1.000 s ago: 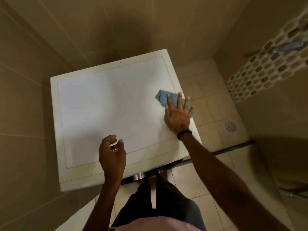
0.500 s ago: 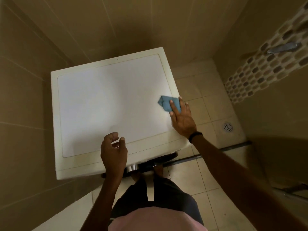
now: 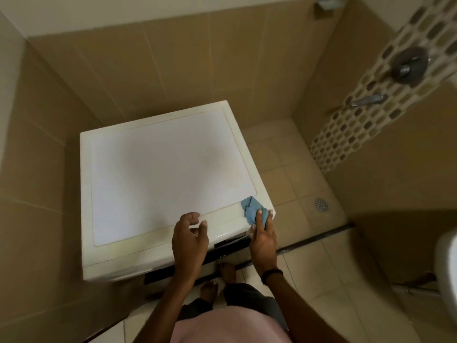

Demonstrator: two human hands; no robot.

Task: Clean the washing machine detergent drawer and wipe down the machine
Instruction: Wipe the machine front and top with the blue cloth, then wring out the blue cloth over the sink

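My right hand [image 3: 263, 237] presses the blue cloth [image 3: 251, 209], fingers straight, onto the washing machine [image 3: 160, 174] at its front-right corner; left hand [image 3: 190, 241] hovers loosely curled, holding nothing.

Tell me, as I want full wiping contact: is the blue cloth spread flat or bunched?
Bunched. The blue cloth lies crumpled under the right hand's fingers at the washing machine's front right corner.
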